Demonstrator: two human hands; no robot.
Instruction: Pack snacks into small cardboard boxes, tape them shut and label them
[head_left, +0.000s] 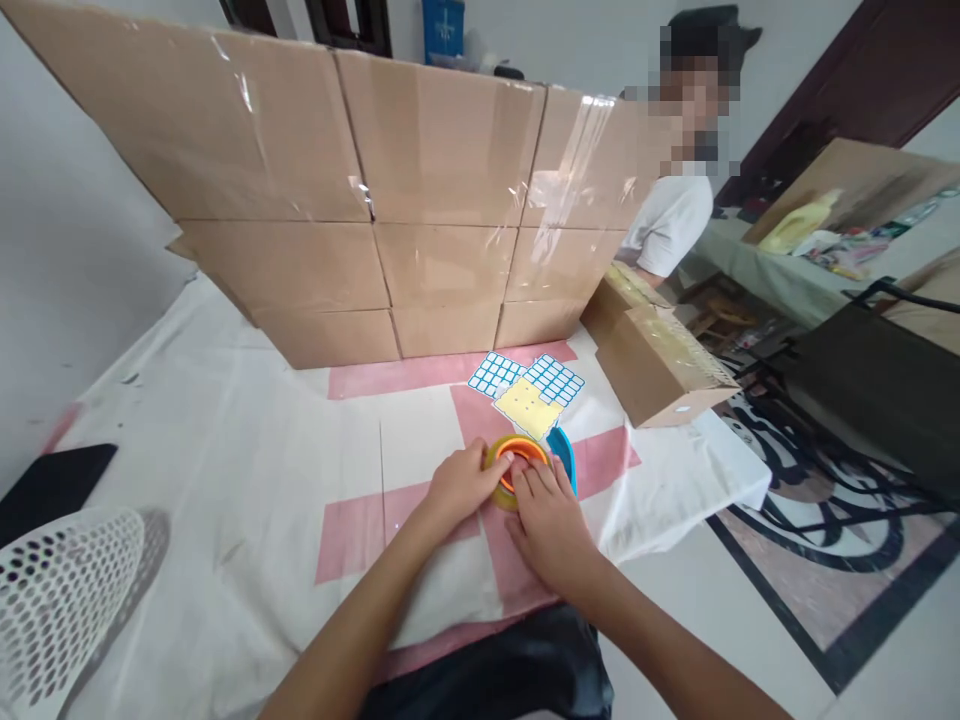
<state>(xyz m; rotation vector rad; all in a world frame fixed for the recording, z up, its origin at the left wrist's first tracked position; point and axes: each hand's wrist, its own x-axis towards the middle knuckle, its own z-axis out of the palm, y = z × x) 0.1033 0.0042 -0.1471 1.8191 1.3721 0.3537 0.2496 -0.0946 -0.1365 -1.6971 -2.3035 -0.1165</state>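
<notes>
A yellow tape roll (pixel 501 497) with an orange inner ring lies low over the tablecloth, between my two hands. My left hand (pixel 459 484) grips its left side, with the thumb on the ring. My right hand (pixel 546 512) is closed over its right side, its fingertips reaching into the ring. A blue curved object (pixel 566 458) shows in part behind my right hand; its kind is hidden. Just beyond the roll are two sheets of blue-bordered white labels (pixel 555 379) and a pale yellow sheet (pixel 527 407) overlapping them.
A tall cardboard partition (pixel 442 265) stands across the back of the table. A cardboard box (pixel 660 365) is at the right edge. A white perforated basket (pixel 71 580) and a black flat object (pixel 56 480) lie left. Another person (pixel 667 225) is behind the partition.
</notes>
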